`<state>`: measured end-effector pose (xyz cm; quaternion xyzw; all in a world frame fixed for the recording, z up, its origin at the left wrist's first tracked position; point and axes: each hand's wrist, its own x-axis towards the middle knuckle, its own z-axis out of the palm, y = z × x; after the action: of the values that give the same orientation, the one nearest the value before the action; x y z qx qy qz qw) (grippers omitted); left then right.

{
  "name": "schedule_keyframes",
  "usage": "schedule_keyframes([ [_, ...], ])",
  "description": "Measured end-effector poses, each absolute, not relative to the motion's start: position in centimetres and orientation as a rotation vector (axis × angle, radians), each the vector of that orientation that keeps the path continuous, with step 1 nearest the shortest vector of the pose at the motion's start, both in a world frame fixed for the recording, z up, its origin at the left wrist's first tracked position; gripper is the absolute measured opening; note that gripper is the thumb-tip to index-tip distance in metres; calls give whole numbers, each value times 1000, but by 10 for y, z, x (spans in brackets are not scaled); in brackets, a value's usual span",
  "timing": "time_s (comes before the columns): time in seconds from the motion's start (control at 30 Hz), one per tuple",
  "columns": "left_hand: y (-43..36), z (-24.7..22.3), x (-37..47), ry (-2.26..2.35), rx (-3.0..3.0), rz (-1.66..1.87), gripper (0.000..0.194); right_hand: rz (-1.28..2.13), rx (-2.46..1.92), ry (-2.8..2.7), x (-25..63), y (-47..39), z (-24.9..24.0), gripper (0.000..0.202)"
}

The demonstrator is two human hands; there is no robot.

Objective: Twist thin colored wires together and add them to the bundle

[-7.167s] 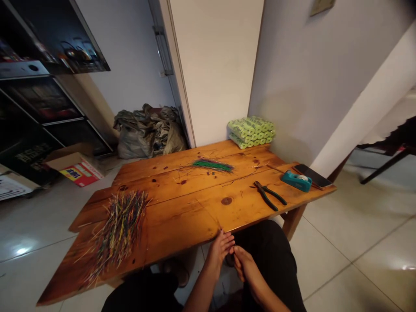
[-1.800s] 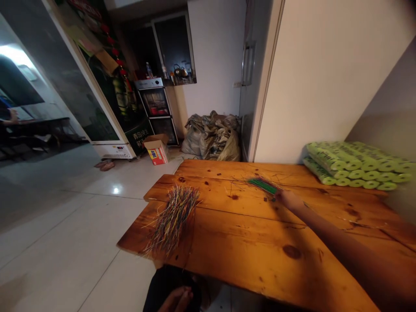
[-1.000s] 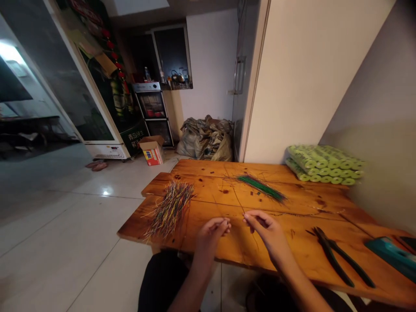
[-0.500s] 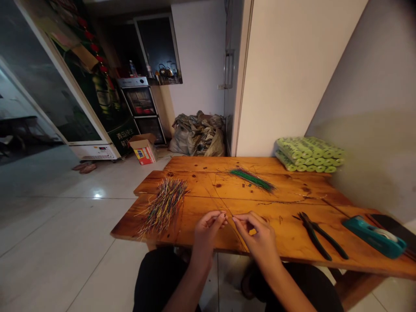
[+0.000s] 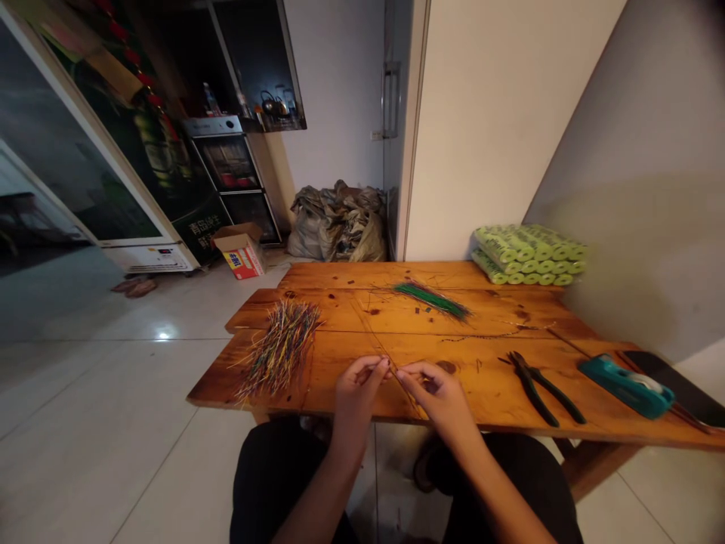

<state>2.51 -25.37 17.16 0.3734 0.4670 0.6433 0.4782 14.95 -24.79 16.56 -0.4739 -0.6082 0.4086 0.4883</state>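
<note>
Thin wires [image 5: 374,338] run slantwise over the front middle of the wooden table [image 5: 340,344], between my hands. My left hand [image 5: 362,378] pinches them with thumb and forefinger. Close beside it, my right hand [image 5: 427,385] is also pinched on the thin wires, its fingertips nearly touching the left ones. A loose pile of multicoloured wires [image 5: 283,347] lies to the left. Farther back is a bundle of green wires [image 5: 430,298]. A dark twisted strand [image 5: 487,335] lies to the right of my hands.
Dark-handled pliers [image 5: 541,389] and a teal tape dispenser [image 5: 626,385] lie on the right of the table. Green-wrapped rolls [image 5: 529,255] are stacked at the back right. Beyond the table are full bags [image 5: 340,223] and an open cardboard box [image 5: 242,253] on the floor.
The view has shifted slightly, so the table sits a little higher and farther left. My fingertips have come a little closer together, still pinching the wires.
</note>
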Motion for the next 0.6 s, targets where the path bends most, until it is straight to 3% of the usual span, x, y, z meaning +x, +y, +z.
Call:
schedule_keyframes([
  [0.13,-254,171,25,1150,948,1562,13,1226,-1100,-1355,151,-244,160,31],
  [0.6,-255,165,21,1198,1010,1467,12,1674,-934,-1207,152,-248,171,24],
])
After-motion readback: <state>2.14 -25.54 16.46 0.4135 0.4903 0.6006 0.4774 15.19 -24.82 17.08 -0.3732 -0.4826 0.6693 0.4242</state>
